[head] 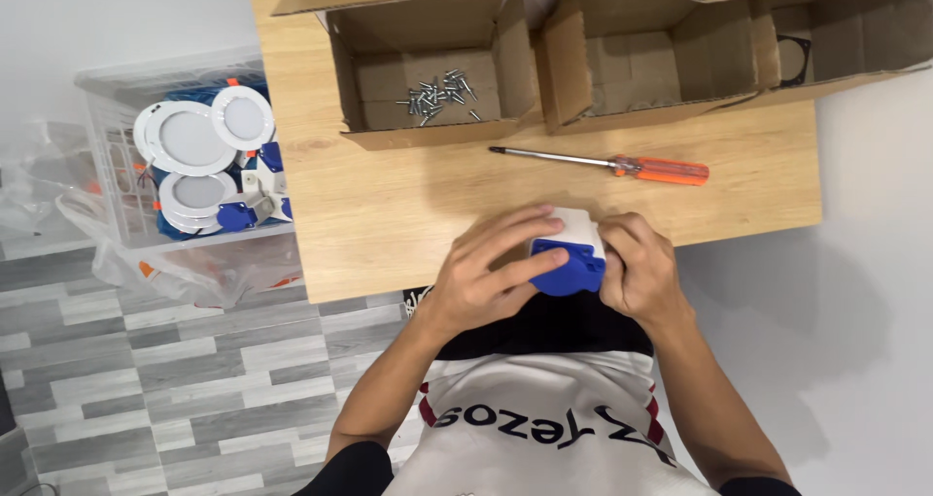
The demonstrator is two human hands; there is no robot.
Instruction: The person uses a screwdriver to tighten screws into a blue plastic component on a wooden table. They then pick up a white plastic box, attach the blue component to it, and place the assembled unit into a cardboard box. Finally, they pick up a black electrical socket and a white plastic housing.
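Observation:
Both my hands hold one small part at the near edge of a wooden table [389,214]. It is a white plastic housing with a blue box-shaped piece [569,266] on its near side. My left hand [486,273] wraps over it from the left, fingers lying across the top and the blue piece. From the right, my right hand [637,268] grips its white end. Most of the white body is hidden under my fingers.
An orange-handled screwdriver [622,166] lies on the table just beyond my hands. Behind it stand two open cardboard boxes; the left box [428,132] holds several loose screws [439,95]. A clear plastic crate [117,166] with round white downlights [194,146] sits on the floor at left.

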